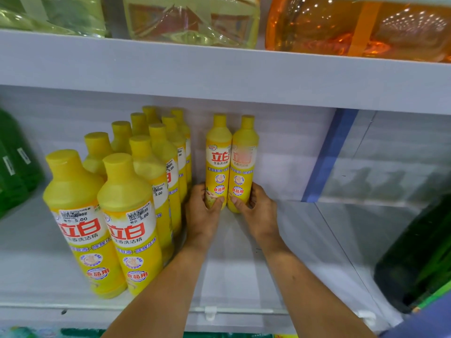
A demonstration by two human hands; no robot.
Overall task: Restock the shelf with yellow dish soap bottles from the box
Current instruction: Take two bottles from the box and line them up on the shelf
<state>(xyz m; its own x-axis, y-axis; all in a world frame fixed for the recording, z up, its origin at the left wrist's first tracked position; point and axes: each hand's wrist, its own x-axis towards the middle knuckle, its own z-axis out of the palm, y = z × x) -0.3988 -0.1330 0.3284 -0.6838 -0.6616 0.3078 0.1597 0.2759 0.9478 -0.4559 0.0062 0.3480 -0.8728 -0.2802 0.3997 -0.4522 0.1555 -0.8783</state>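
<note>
Green bottles (pixel 14 167) far left, white labels. Dark green bottle (pixel 419 252) far right. Overhead: pale yellow jugs (pixel 190 20), orange jug (pixel 353 28). Blue upright strip (pixel 327 157) behind.

The dish soap bottles (pixel 218 162) are bright yellow, caps included. Each has a white label band with red characters, a line of blue text and a blue-ringed round badge lettered in red. White price stickers (pixel 75 215) carry black barcodes. The shelf (pixel 244 276) is pale grey, its upright strip (pixel 327 154) blue. Neighbouring bottles (pixel 14 167) are green with white labels, and a translucent jug (pixel 353 28) is orange.
</note>
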